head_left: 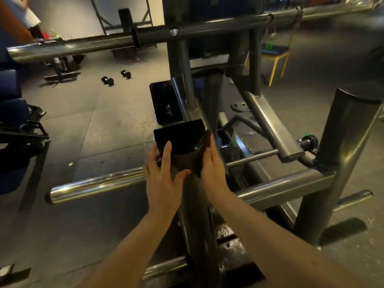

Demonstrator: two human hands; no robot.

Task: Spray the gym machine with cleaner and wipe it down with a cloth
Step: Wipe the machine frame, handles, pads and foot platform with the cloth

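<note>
left hand (164, 173), right hand (212, 167): fingers straight, pressing opposite sides of gym machine post (195, 204) below its black cap (180, 138) | cloth: possibly the dark wrap (188, 161) between the palms, unclear | advice: squeeze evenly, work downward

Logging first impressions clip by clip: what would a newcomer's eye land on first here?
Two bare hands at the centre stand out first: the left hand and right hand lie flat against either side of a dark post, just below its black cap. Behind them a long steel bar crosses the upper part of the view. Two small dumbbells lie on the floor at the left.
</note>
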